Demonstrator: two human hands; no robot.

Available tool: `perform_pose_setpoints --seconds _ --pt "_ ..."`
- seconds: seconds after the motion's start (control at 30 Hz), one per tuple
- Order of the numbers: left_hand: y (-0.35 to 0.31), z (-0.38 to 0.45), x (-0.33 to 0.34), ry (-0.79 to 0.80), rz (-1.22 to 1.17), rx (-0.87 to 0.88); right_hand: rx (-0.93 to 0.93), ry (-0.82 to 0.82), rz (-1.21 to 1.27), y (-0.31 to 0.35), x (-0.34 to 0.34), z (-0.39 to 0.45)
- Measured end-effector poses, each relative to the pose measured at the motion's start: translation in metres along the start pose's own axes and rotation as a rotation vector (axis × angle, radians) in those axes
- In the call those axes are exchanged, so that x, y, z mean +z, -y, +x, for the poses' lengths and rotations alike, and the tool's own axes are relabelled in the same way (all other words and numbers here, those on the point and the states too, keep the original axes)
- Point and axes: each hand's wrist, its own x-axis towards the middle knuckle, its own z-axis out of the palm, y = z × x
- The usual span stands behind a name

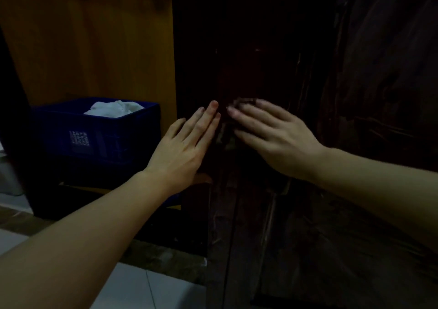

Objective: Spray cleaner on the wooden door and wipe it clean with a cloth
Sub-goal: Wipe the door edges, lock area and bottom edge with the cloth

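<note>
The dark wooden door (343, 95) fills the right half of the dim head view. My left hand (187, 143) lies flat with straight fingers against the door's left part. My right hand (272, 133) also has its fingers stretched out and presses a dark cloth (244, 101) against the door; only a small edge of the cloth shows past the fingertips. The two hands' fingertips nearly meet. No spray bottle is in sight.
A dark blue plastic crate (94, 138) stands at the left with a white cloth (116, 108) bunched inside. Behind it is a lighter orange-brown wooden panel (94, 36). White floor tiles (147, 287) and a stone threshold (163, 256) lie below.
</note>
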Motion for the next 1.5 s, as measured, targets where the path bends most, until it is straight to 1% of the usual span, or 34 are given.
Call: perform_pose_setpoints --seconds 0.07,0.13,0.17,0.27,0.37,0.43,0.53,0.6,0.67,0.8,0.9,1.0,1.1,1.17,1.23,1.37,1.43,1.5 --pt "0.0 -0.003 0.002 -0.015 -0.001 -0.004 0.091 -0.043 -0.024 0.007 0.005 0.011" --pt "-0.002 -0.007 0.004 -0.016 -0.025 -0.014 0.083 -0.038 -0.003 0.024 0.014 0.006" --pt "-0.004 -0.008 0.005 -0.011 -0.038 -0.017 0.032 -0.01 0.014 0.035 0.02 -0.002" --pt "-0.01 -0.015 0.006 0.033 -0.03 -0.018 -0.169 0.143 0.077 0.065 0.035 -0.033" --pt "-0.015 -0.021 0.008 0.079 -0.003 -0.034 -0.265 0.249 0.11 0.075 0.036 -0.046" --pt "-0.017 -0.022 0.009 0.078 0.004 -0.036 -0.222 0.228 0.116 0.07 0.029 -0.034" --pt "-0.019 -0.024 0.013 0.048 -0.006 -0.057 -0.07 0.105 0.105 0.058 0.021 -0.006" --pt "-0.019 -0.025 0.016 0.044 -0.031 -0.085 -0.049 0.077 0.076 0.058 0.026 -0.002" --pt "-0.022 -0.028 0.018 0.06 -0.038 -0.072 -0.098 0.113 0.077 0.071 0.036 -0.015" --pt "-0.033 -0.036 0.023 0.142 -0.033 -0.07 -0.276 0.281 0.147 0.102 0.051 -0.06" --pt "-0.04 -0.04 0.026 0.147 -0.039 -0.081 -0.321 0.33 0.188 0.101 0.046 -0.078" --pt "-0.043 -0.042 0.03 0.132 -0.051 -0.078 -0.311 0.287 0.181 0.083 0.035 -0.075" --pt "-0.043 -0.046 0.035 0.103 -0.043 -0.073 -0.225 0.201 0.13 0.073 0.03 -0.05" --pt "-0.043 -0.047 0.039 0.094 -0.03 -0.076 -0.186 0.189 0.111 0.079 0.033 -0.032" --pt "-0.041 -0.047 0.039 0.101 -0.024 -0.064 -0.188 0.213 0.118 0.091 0.037 -0.029" --pt "-0.034 -0.045 0.039 0.163 -0.055 -0.011 -0.327 0.38 0.164 0.103 0.049 -0.084" --pt "-0.033 -0.045 0.04 0.147 -0.056 -0.012 -0.327 0.415 0.206 0.105 0.048 -0.107" --pt "-0.037 -0.047 0.044 0.128 -0.06 -0.028 -0.287 0.408 0.238 0.11 0.044 -0.109"
